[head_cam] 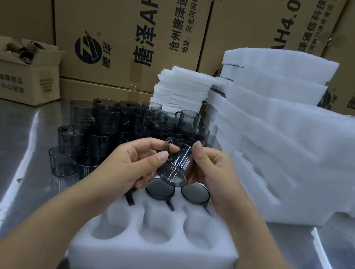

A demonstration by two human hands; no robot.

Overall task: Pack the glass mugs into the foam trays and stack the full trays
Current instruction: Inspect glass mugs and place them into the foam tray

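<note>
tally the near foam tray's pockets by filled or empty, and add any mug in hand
In the foam tray:
seated mugs: 2
handle showing below the left hand, its mug hidden: 1
empty pockets: 3
held mug, gripped by left hand and right hand: 1
Total: 7, of which 6 are tray pockets in view

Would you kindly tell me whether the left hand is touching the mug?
Touching. The head view shows the left hand pinching the mug by its handle.
</note>
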